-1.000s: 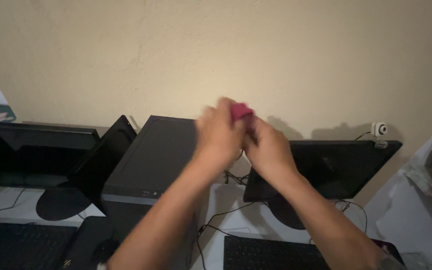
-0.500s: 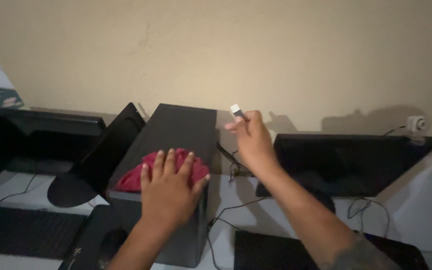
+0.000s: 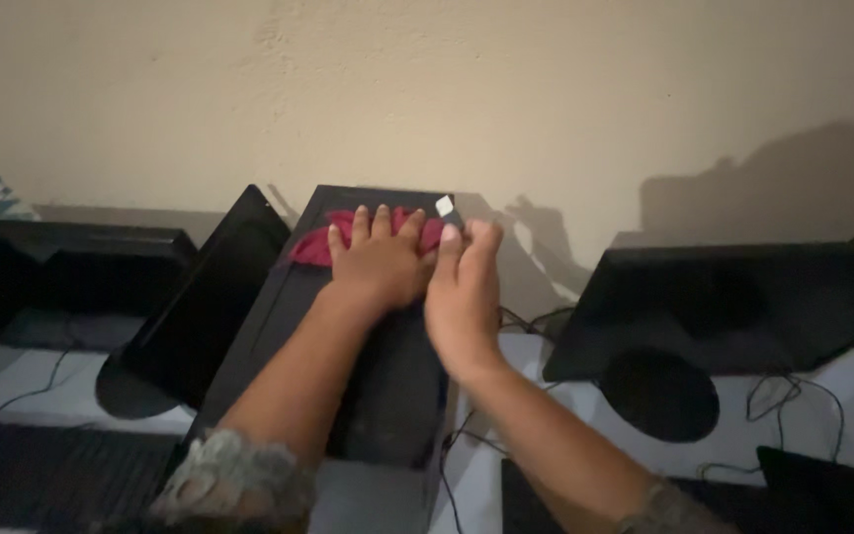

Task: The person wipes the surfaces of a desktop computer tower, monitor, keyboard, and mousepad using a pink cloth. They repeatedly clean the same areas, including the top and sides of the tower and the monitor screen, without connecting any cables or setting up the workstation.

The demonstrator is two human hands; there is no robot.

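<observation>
black monitors [image 3: 743,307], tangled cables [image 3: 783,396], beige wall [image 3: 546,89]

Red cloth [image 3: 316,245]: crumpled, spread flat on the far end of the dark computer tower's top [image 3: 298,307], its middle hidden. Small object [image 3: 444,206]: white-tipped on a dark body (kind unclear), raised just beside the cloth's right edge.

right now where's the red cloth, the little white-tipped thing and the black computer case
red cloth [image 3: 313,247], head view, on its bare left end beside the left hand
small white-tipped thing [image 3: 444,206], head view, on its white tip above the right hand's fingers
black computer case [image 3: 279,316], head view, on its bare top, left side
</observation>
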